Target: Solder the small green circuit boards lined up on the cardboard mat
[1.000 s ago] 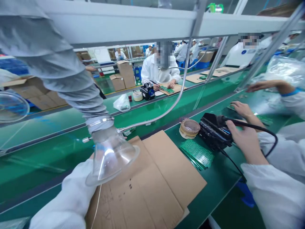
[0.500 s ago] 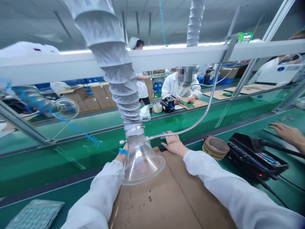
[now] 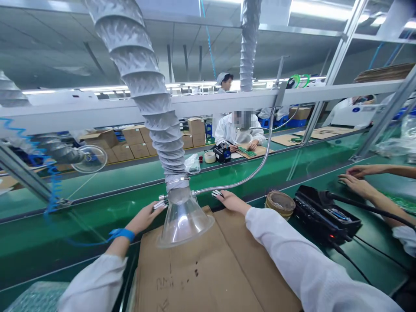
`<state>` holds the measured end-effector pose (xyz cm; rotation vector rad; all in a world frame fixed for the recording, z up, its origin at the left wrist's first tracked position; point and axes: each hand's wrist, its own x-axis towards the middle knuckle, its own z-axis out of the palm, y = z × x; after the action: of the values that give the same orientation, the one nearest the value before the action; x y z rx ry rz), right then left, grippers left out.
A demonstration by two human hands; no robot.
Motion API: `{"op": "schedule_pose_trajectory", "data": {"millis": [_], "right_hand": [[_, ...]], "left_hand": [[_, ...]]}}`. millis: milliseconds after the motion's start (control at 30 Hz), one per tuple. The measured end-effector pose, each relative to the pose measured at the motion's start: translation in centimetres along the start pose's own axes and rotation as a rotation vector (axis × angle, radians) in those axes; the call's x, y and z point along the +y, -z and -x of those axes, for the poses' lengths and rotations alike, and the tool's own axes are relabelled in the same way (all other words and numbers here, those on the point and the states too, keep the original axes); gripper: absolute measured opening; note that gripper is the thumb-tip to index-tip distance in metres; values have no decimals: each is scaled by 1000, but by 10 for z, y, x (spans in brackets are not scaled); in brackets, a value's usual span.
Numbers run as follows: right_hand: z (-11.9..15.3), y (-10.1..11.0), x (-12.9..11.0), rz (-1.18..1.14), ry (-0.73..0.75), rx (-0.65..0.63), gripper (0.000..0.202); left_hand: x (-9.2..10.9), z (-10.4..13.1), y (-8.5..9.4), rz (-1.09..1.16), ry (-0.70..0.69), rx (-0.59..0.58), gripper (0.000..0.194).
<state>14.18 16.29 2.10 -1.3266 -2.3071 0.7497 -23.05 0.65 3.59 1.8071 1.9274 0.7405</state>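
Note:
A clear funnel-shaped fume hood (image 3: 185,221) hangs before me at the end of a ribbed white duct. Left of it, my left hand (image 3: 146,216) stretches out its fingers, white-covered at the tips; a blue wrist strap (image 3: 122,234) circles that wrist. Its fingertips overlap the hood's side in the picture; contact cannot be made out. My right hand (image 3: 232,202) lies open by the far edge of the cardboard sheet (image 3: 208,268), just under a bendable metal tube (image 3: 240,183). Nothing shows in either hand. The hood hides part of the cardboard.
A black device (image 3: 325,216) with cables and a roll of tape (image 3: 280,203) stand at the right. Beyond them are a neighbour's hands (image 3: 360,182). Bubble wrap (image 3: 39,297) lies at lower left. A green conveyor (image 3: 136,195) runs across, with a co-worker (image 3: 240,130) behind it.
My left hand has come out from behind the hood, moving left. My right hand stays near the cardboard's far edge. The view has tilted up, and two neighbour's hands now show at the right.

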Motion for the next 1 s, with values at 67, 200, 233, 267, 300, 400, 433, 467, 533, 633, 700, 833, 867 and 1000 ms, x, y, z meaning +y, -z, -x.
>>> {"op": "schedule_pose_trajectory", "data": {"millis": [67,200,233,267,300,400,433,467,533,633,700,833,867,1000], "right_hand": [[43,13,7,-53,-49,-72,41],[144,19,13,-225,-93,-214,63],[164,12,9,-364,-120,-269,66],[181,3,2,-466,-139,-314,68],[192,-8,-7,-530,-145,-339,68],[199,-47,-43,-500,-62,-309,56],[195,-59,-54,-428,-7,-248,48],[191,-70,-63,-318,50,-182,40],[181,-82,-74,-141,130,-137,28],[170,-80,-73,78,233,-57,25],[167,-72,-67,213,277,-4,27],[170,-64,-67,162,338,-64,37],[173,-66,-71,161,377,-78,41],[178,-81,-87,314,467,-88,44]], "left_hand": [[-21,52,17,11,108,11,89],[-25,165,30,221,494,-261,91],[-13,183,28,271,506,-353,85],[2,195,24,303,487,-455,80],[21,199,18,304,457,-587,76],[77,171,-6,139,233,-971,64],[91,153,-14,29,192,-1036,62],[100,134,-22,1,206,-1039,61],[108,102,-34,-24,236,-984,59],[103,81,-41,-69,257,-806,58],[97,88,-43,-88,251,-612,57],[86,128,-51,-45,283,-227,55],[86,137,-55,-29,303,-160,53],[99,152,-80,-63,318,-66,51]]}}
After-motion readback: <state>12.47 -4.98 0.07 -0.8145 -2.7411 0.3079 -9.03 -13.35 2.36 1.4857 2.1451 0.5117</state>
